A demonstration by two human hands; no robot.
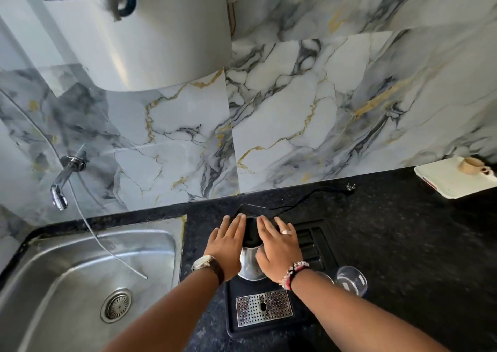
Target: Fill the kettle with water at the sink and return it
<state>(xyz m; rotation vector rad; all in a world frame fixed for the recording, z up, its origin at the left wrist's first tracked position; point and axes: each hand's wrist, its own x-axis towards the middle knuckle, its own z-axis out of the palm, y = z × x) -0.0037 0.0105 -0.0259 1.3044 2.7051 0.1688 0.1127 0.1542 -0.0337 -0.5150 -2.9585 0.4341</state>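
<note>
A steel kettle (250,267) with a black lid and handle stands on a black tray (320,246) on the dark counter, just right of the sink. My left hand (224,244) lies flat against its left side and my right hand (277,246) against its right side, fingers stretched forward. Both palms touch the kettle and cover most of its body. The steel sink (67,279) is at the lower left, with a chrome tap (63,179) on the wall above it. No water is running.
A perforated drip grate (263,307) sits in the tray's near end. A clear glass (351,280) stands by my right wrist. A black cord with plug (349,187) runs along the wall. A white tray with a small cup (454,179) is far right. A water purifier (134,29) hangs above.
</note>
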